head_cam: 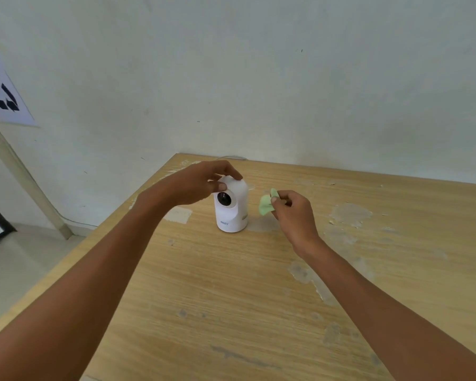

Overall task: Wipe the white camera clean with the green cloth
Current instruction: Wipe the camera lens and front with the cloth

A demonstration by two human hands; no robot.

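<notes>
A white camera (232, 213) with a dark round lens stands upright on the wooden table (231, 298), toward its far left part. My left hand (201, 182) grips the camera's top from the left, thumb at the front and fingers over the back. My right hand (293, 213) hovers just right of the camera and pinches a small crumpled green cloth (265, 204) between thumb and fingers. A narrow gap separates the cloth from the camera's right side.
The table's worn top has pale scuffed patches (351, 214). Its far edge meets a white wall (259, 78); its left edge drops to a tiled floor (17, 268). A recycling sign (0, 89) hangs on the wall at far left.
</notes>
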